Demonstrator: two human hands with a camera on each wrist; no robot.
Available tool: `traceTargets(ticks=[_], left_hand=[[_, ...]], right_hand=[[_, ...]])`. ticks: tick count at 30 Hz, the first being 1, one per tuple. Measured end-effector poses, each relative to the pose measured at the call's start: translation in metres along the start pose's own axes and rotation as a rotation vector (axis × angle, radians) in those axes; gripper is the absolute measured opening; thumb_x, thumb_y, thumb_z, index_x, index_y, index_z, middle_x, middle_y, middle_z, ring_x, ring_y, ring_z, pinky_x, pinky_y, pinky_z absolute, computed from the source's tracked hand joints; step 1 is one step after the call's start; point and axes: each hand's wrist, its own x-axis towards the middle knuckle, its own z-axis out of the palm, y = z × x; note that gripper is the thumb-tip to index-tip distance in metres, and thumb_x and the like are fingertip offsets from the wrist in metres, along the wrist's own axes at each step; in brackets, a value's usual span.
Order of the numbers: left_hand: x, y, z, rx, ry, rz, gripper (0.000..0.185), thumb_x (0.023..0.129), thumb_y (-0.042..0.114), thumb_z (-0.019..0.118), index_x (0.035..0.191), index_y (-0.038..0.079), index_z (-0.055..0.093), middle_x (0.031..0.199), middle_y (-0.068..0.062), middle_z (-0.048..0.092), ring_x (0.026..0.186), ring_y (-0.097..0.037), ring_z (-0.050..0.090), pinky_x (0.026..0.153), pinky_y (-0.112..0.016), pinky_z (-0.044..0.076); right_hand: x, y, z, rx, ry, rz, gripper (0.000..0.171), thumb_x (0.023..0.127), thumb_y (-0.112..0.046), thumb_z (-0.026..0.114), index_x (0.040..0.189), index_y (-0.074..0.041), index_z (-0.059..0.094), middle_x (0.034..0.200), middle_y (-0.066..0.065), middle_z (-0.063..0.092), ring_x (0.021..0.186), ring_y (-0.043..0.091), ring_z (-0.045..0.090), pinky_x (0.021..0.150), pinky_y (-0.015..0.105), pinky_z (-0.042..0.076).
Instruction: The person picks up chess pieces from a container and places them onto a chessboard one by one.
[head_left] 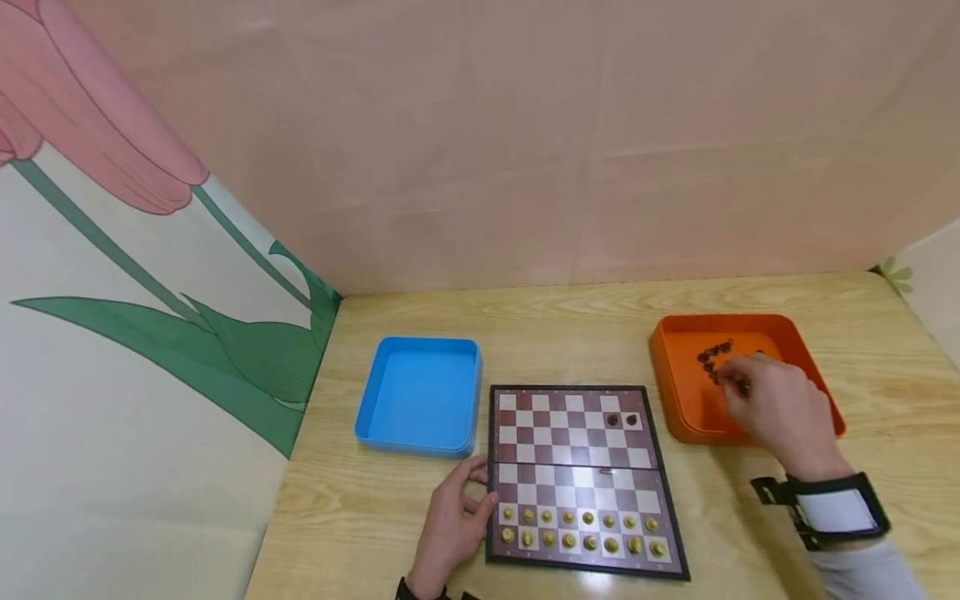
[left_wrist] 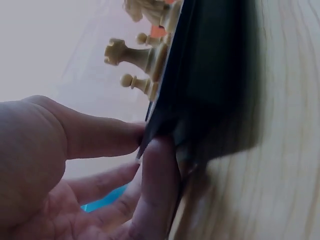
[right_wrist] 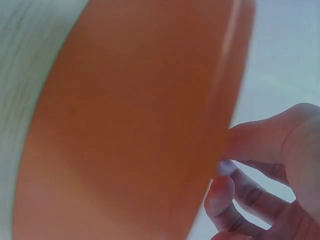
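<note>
A folding chessboard (head_left: 577,479) lies on the table, with two rows of gold chess pieces (head_left: 568,540) along its near side. Two dark pieces (head_left: 622,420) stand near its far right corner. My left hand (head_left: 455,518) pinches the board's left edge; the left wrist view shows the thumb above and a finger (left_wrist: 159,182) beneath. Over the orange tray (head_left: 678,417), my right hand (head_left: 783,408) reaches down with bent fingers beside several dark chess pieces (head_left: 707,358). In the right wrist view the tray wall (right_wrist: 130,120) hides its fingertips, so a grip on a piece cannot be confirmed.
A blue tray (head_left: 420,396) stands left of the board. Beyond the wooden table's (head_left: 555,321) far edge hangs a plain pinkish backdrop (head_left: 525,150); a flower-patterned cloth (head_left: 172,333) is at the left. A small dark item (head_left: 606,472) lies by the board's fold.
</note>
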Motion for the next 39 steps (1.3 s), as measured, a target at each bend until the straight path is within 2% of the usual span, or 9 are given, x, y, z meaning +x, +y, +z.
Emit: traceTargets(ticks=[4,7,10,14,25,33,39], left_hand=[[0.000,-0.002,0.004,0.037,0.029,0.046,0.057,0.096,0.007,0.076,0.150,0.004,0.056,0.125,-0.012,0.069,0.069,-0.004,0.067,0.061,-0.021,0.061],[0.001,-0.002,0.006,0.028,0.040,0.036,0.052,0.096,0.007,0.076,0.146,0.006,0.060,0.123,-0.011,0.069,0.072,-0.004,0.067,0.061,-0.021,0.062],[0.003,-0.001,0.006,0.021,0.047,0.024,0.048,0.098,0.009,0.074,0.144,0.007,0.063,0.121,-0.009,0.069,0.080,-0.005,0.068,0.064,-0.021,0.063],[0.007,0.000,0.005,0.004,0.049,0.027,0.048,0.099,0.011,0.073,0.146,0.007,0.061,0.120,-0.009,0.068,0.085,-0.007,0.068,0.066,-0.021,0.063],[0.014,-0.008,0.004,-0.041,0.068,0.080,0.047,0.100,0.011,0.074,0.145,0.008,0.063,0.116,-0.010,0.070,0.076,-0.007,0.070,0.064,-0.022,0.064],[0.016,-0.019,0.003,-0.198,0.066,0.062,0.046,0.098,0.009,0.077,0.142,0.011,0.067,0.116,-0.014,0.071,0.069,-0.010,0.071,0.055,-0.029,0.066],[0.018,-0.023,0.001,-0.257,0.054,0.071,0.045,0.097,0.009,0.078,0.141,0.009,0.069,0.115,-0.018,0.070,0.067,-0.009,0.070,0.053,-0.031,0.066]], right_hand=[[-0.002,-0.009,-0.005,0.009,0.005,0.002,0.018,0.085,-0.007,0.082,0.103,-0.004,0.078,0.093,0.020,0.070,0.060,0.024,0.056,0.038,0.031,0.040],[-0.003,-0.019,-0.008,0.031,0.023,-0.025,0.018,0.085,-0.006,0.084,0.102,-0.004,0.078,0.094,0.019,0.070,0.055,0.019,0.048,0.036,0.026,0.033],[-0.002,-0.032,-0.010,0.068,0.033,-0.062,0.019,0.084,-0.006,0.086,0.101,-0.006,0.079,0.099,0.019,0.072,0.056,0.016,0.046,0.036,0.024,0.031],[-0.001,-0.051,-0.009,0.097,0.031,-0.108,0.019,0.083,-0.006,0.088,0.100,-0.008,0.079,0.101,0.016,0.073,0.060,0.016,0.048,0.039,0.022,0.035],[-0.001,-0.088,0.002,0.149,-0.039,-0.198,0.018,0.084,-0.007,0.088,0.099,-0.012,0.080,0.094,0.005,0.074,0.064,0.013,0.050,0.047,0.019,0.039],[-0.002,-0.103,0.021,0.207,-0.059,-0.300,0.021,0.082,-0.004,0.090,0.096,-0.015,0.080,0.090,-0.003,0.073,0.065,0.010,0.053,0.051,0.018,0.044],[-0.004,-0.113,0.037,0.246,-0.123,-0.291,0.019,0.084,-0.005,0.090,0.095,-0.018,0.081,0.091,-0.006,0.073,0.070,0.007,0.059,0.056,0.021,0.054]])
